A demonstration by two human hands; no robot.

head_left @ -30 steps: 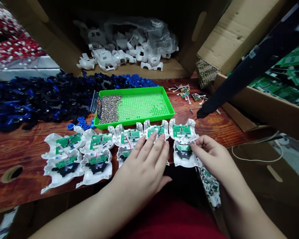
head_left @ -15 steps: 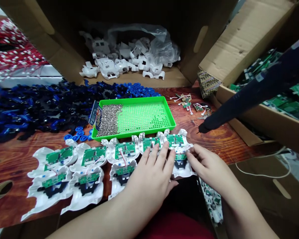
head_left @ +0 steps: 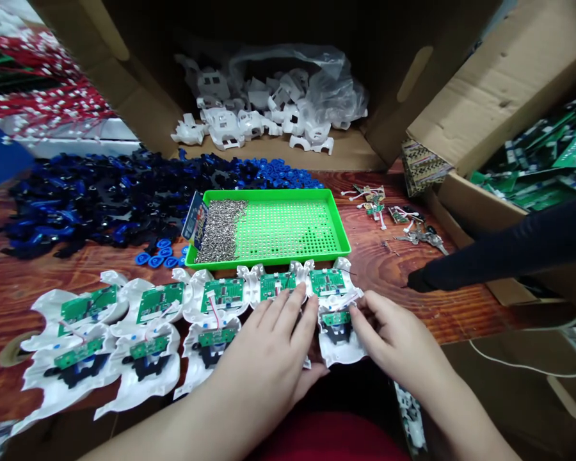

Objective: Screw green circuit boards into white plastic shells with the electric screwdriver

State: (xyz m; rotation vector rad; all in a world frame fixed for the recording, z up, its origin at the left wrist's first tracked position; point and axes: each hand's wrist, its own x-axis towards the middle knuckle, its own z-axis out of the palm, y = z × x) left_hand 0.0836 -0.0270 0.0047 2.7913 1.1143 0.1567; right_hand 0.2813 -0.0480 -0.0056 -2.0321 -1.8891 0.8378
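Note:
A row of white plastic shells (head_left: 144, 346) with small green circuit boards lies along the near edge of the wooden table (head_left: 461, 307). My left hand (head_left: 269, 349) lies flat and open on one shell, fingers stretched toward its board (head_left: 276, 284). My right hand (head_left: 391, 339) has its fingertips curled on the edge of the rightmost shell (head_left: 338, 326), beside its lower green board. Behind the row stands a green perforated tray (head_left: 288, 224) with a heap of silver screws (head_left: 218, 224) at its left end.
A dark tool on a dark arm (head_left: 504, 250) reaches in from the right. Blue and black plastic parts (head_left: 86, 198) are heaped at the left. A cardboard box holds white shells (head_left: 259, 121); another at the right holds green boards (head_left: 542, 166). Loose wired boards (head_left: 379, 205) lie nearby.
The view has shifted, so the row sits lower and further left. Both hands stay on the right-hand shells. The dark tool has dropped lower and drawn away to the right.

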